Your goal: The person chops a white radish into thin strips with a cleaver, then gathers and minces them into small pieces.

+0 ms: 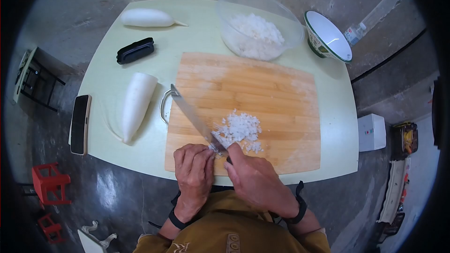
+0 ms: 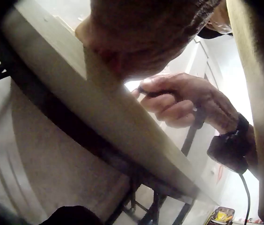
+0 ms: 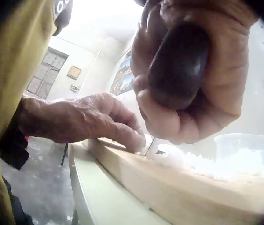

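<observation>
My right hand [image 1: 255, 178] grips the knife [image 1: 194, 119] by its dark handle [image 3: 179, 65]; the blade slants up and left over the wooden cutting board [image 1: 281, 103]. Against the blade's left side, near the board's front edge, my left hand [image 1: 193, 171] has its fingers bent, the tips holding a small white radish piece [image 3: 147, 141] mostly hidden by them. Chopped white radish [image 1: 241, 129] lies right of the blade. In the left wrist view the right hand [image 2: 181, 101] is curled round the handle, while the left hand [image 2: 146, 37] fills the top.
Behind the board stands a clear bowl [image 1: 293, 33] of chopped radish, beside a white green-rimmed bowl [image 1: 330, 35]. On the table's left are a cut radish [image 1: 137, 105], a whole radish [image 1: 147, 18], a black case [image 1: 135, 51] and a phone [image 1: 80, 124]. A metal handle [image 1: 163, 107] juts from the board's left.
</observation>
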Motion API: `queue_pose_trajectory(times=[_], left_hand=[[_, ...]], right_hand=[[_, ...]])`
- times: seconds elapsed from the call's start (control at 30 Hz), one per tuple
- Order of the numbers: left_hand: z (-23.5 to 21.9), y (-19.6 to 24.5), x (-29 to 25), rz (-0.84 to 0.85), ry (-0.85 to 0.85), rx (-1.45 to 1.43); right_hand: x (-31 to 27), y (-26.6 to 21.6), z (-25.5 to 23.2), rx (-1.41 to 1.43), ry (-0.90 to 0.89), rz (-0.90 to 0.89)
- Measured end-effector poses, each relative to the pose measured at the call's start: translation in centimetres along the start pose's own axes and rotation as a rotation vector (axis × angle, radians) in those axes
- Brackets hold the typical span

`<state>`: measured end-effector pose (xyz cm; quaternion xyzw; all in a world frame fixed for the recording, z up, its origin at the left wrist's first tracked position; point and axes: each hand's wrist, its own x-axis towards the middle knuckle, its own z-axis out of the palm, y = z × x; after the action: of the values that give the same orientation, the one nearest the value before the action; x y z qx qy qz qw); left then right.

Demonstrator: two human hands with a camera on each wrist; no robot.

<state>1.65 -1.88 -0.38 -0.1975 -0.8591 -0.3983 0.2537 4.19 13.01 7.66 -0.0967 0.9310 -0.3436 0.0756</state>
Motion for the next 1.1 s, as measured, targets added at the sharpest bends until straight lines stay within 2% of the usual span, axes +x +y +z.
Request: queue_pose_trajectory(times=[0.23,0.3,0.4,0.7,0.73,0.8,0.93,1.03,1.1], left_hand=[[-0.6,0.0,-0.1,-0.04,-0.028,-0.064],[-0.7,0.0,-0.1,-0.035,-0.05,-0.06],[-0.6,-0.1,0.0,-0.011,-0.063,-0.044],[0.2,0.0,0.2,-0.017,-0.001,0.013],[0.2,0.1,0.2,-0.018,-0.001,0.012],[0.1,0.2,0.3,-0.025,-0.009,0.01],[-0.2,0.0,0.2,-0.021,-0.008,-0.006],[-0.1,0.1,0.0,-0.026,0.004,-0.016],[-0.1,0.1,0.1,-0.018,0.02,-0.014]], right_hand=[[-1.6,-0.2,-1.6,0.07,-0.028,0.065],[-2.2,-0.7,-2.0,0.107,-0.105,0.176],[-2.8,-0.6,-2.0,0.133,-0.169,0.22],[-2.2,-0.7,-2.1,0.086,-0.228,0.232],[-1.9,-0.6,-1.8,0.086,-0.229,0.232],[-1.3,-0.3,-1.1,0.094,-0.112,0.119],[-0.7,0.2,-0.9,0.089,-0.037,0.071],[-1.4,-0.3,-1.8,0.076,-0.068,0.171],[-1.9,-0.8,-2.3,0.099,-0.161,0.255]])
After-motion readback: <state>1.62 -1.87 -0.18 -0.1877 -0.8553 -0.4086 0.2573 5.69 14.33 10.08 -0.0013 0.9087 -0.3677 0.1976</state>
